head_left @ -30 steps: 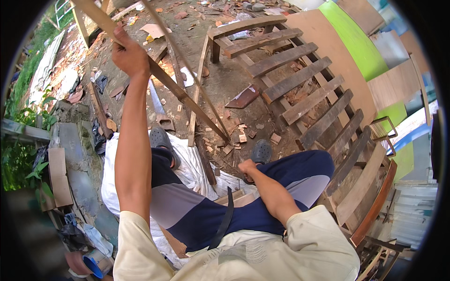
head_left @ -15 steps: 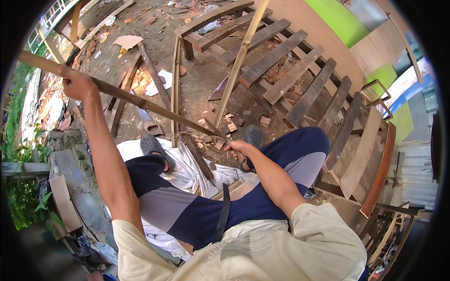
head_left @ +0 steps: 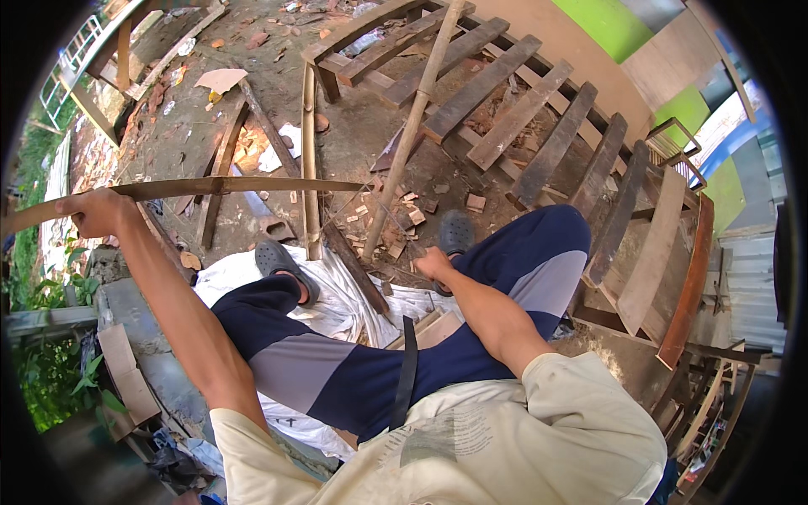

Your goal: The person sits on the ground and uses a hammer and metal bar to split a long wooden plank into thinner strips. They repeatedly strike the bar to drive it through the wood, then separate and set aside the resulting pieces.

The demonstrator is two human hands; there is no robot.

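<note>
My left hand [head_left: 94, 210] is closed around a long bamboo strip [head_left: 252, 184] near its left end. The strip runs almost level to the right, out past the hand on the left. My right hand [head_left: 433, 263] is closed around what looks like a knife [head_left: 389, 210], its thin blade blurred and pointing up and left toward the strip's far tip. Whether blade and strip touch, I cannot tell. Below the strip, a white cloth [head_left: 337, 316] lies between my feet in grey clogs, with a dark piece of wood [head_left: 353, 268] across it.
A slatted wooden frame [head_left: 530, 151] spreads ahead and to the right. A bamboo pole [head_left: 418, 118] leans on it, and a split bamboo piece [head_left: 310, 160] stands to its left. Wood chips [head_left: 404, 223] litter the ground. Concrete blocks [head_left: 139, 303] are at my left.
My left hand has moved left and down with the bamboo strip, which now lies nearly level instead of slanting down to the right. My right hand stays near the same place.
</note>
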